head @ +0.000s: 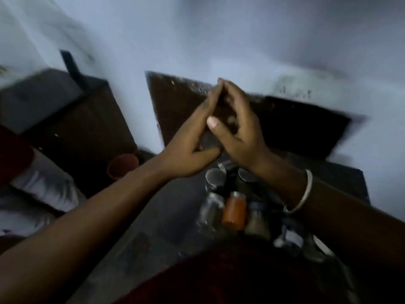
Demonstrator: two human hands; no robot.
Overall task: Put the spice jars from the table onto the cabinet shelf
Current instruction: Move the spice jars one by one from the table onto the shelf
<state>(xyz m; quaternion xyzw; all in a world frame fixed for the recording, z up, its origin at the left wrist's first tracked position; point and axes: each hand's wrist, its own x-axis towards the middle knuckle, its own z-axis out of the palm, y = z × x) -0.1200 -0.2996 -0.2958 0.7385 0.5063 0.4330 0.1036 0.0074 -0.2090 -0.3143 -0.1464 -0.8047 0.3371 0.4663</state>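
Note:
The view is blurred by motion. Several spice jars stand in a cluster on the dark table (153,216): an orange-filled jar (234,210), a clear jar (211,208), a brownish-green jar (257,222), and two round lids (215,176) behind them. Above the jars my left hand (192,148) and my right hand (241,132) meet at the fingertips like a tent. A dark shape sits between the palms; I cannot tell whether it is a jar. Behind the hands is the dark brown cabinet opening (295,128) in the pale wall.
A dark wooden unit with a grey top (72,128) stands at the left, with a reddish cup (122,165) at its foot. White cloth (43,185) lies at the far left. Another jar (291,235) stands near the table's right front.

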